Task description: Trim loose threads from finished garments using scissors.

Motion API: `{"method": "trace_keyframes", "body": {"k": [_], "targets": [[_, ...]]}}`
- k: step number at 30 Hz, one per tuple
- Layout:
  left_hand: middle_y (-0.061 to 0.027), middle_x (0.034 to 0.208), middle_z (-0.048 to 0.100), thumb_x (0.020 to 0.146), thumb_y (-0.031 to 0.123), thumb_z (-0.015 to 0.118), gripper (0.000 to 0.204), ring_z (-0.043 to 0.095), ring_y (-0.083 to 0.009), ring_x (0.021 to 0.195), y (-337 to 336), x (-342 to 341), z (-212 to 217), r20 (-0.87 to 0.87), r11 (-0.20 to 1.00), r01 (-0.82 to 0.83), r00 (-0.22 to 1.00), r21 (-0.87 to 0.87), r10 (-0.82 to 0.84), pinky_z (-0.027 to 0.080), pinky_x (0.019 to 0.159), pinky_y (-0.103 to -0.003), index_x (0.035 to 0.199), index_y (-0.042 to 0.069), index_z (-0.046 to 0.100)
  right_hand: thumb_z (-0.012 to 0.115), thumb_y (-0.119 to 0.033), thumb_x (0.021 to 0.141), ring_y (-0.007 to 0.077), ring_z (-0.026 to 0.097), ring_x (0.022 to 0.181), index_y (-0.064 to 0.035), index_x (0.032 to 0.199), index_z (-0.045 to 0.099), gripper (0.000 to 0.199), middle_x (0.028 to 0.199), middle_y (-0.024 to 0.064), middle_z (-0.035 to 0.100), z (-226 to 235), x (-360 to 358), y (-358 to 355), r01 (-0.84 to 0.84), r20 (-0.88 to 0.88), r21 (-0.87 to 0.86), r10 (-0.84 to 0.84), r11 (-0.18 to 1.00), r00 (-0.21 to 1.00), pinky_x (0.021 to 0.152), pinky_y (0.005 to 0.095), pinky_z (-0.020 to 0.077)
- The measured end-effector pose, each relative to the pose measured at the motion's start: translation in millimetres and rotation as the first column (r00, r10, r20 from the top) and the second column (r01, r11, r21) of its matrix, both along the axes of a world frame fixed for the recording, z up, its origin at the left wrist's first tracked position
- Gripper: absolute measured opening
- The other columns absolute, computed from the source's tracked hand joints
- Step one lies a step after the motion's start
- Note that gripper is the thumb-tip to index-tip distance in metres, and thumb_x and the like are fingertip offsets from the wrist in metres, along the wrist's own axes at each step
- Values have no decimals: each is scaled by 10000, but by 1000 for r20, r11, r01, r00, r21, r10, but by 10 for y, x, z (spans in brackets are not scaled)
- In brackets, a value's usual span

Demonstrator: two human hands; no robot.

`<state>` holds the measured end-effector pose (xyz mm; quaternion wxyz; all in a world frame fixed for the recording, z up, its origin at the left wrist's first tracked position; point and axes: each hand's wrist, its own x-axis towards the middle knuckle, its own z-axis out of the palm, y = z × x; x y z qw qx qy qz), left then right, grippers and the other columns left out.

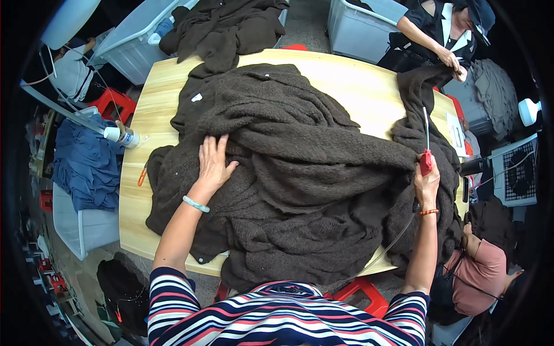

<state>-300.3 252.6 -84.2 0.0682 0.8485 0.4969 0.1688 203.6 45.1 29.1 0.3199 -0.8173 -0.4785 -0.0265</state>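
Observation:
Dark brown knit garments (277,161) lie heaped and folded across the wooden table (340,75). My left hand (214,162) rests flat on the knit, fingers spread, holding nothing. On the right, my right hand (427,187) is closed around a red air gun (426,163) whose long thin metal nozzle points up and away. A thin clear hose (398,237) runs from that hand toward the table's near edge. A stretched fold of knit reaches from the heap to my right fingers; whether they pinch it is hard to tell. Small white tags (197,97) show on the cloth.
Orange snips (142,176) and a white bottle (130,137) sit at the table's left edge. Blue cloth (86,161) fills a bin there. A co-worker (447,40) handles dark knit at far right; another person in pink (479,274) is near right. Red stools (360,297) stand below.

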Motion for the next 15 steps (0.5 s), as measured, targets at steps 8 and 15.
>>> {"method": "trace_keyframes", "body": {"k": [8,15], "targets": [[-262,1403,315,763,112,773,882,378,-405,1286,474,-178,97,580,953,-302,781,25,232,363,1061,-479,1481,38,266,629,-96,879,395,663,954,-116,1155,575,282,991,186,679,-269,118,29,99,83,-100,-91,990,992,787,440,517],[60,689,435,850,176,762,259,413,-95,489,626,364,339,545,601,97,552,-794,631,384,449,-254,1077,108,657,599,-63,872,180,623,863,-31,1081,617,211,908,94,651,-10,195,-270,117,-93,-57,-122,991,988,793,315,500]]}}
